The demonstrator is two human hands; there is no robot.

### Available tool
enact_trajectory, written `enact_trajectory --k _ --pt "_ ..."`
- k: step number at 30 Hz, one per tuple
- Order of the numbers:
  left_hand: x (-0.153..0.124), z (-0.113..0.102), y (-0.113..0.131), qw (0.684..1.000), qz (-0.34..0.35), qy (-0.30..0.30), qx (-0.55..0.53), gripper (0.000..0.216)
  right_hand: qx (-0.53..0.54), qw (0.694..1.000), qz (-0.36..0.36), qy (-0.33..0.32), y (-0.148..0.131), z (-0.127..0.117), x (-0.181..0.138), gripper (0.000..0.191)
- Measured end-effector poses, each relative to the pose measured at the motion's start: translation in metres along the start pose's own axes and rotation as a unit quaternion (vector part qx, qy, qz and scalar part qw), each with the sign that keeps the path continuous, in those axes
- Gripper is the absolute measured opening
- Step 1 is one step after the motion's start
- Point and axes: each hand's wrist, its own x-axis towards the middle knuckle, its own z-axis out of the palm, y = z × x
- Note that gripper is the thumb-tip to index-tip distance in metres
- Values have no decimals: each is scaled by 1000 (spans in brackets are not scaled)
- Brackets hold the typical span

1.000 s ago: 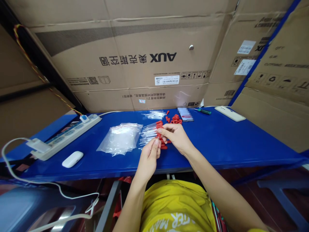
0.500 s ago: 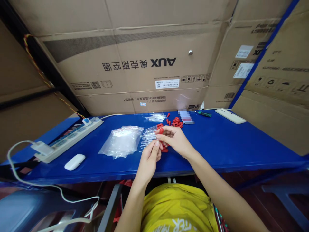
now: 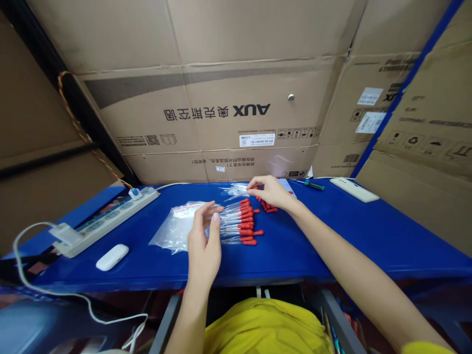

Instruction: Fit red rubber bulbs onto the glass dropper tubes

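Observation:
A thin clear glass dropper tube (image 3: pixel 236 196) is pinched between the fingertips of my right hand (image 3: pixel 271 191), its free end pointing left. Whether a red bulb sits on its held end is hidden by the fingers. My left hand (image 3: pixel 204 241) is raised with thumb and fingers apart, holding nothing, in front of the clear plastic bags (image 3: pixel 171 228). Between and below the hands lies a row of glass droppers with red rubber bulbs (image 3: pixel 247 226), bulbs to the right. Loose red bulbs (image 3: pixel 271 209) lie beneath my right hand, and bare glass tubes (image 3: pixel 235 188) lie behind the row.
At the left are a power strip (image 3: pixel 110 219) with plugs and a white earbud case (image 3: pixel 112 257). Toward the back right lie a green-handled screwdriver (image 3: pixel 313 185) and a white phone-like slab (image 3: pixel 354 190). Cardboard (image 3: pixel 221 123) walls the blue table (image 3: pixel 332 236).
My hands have separated: the left moved left and opened, the right moved up and away. The red bulb seen at my right fingers is no longer visible there; a glass tube shows instead.

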Motion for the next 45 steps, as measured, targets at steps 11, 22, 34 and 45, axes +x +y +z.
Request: enact_trajectory --k 11,22,34,45 --pt "170 56 -30 908 123 -270 296 23 -129 988 -38 -74 25 40 16 13" --pt "188 88 -94 814 216 -441 311 16 -254 964 19 75 48 -14 6 13" --pt "188 93 -109 803 249 -421 340 17 -270 959 46 68 62 -21 5 17" --pt "186 95 -116 821 224 -421 314 12 -279 956 58 72 65 -32 3 16"
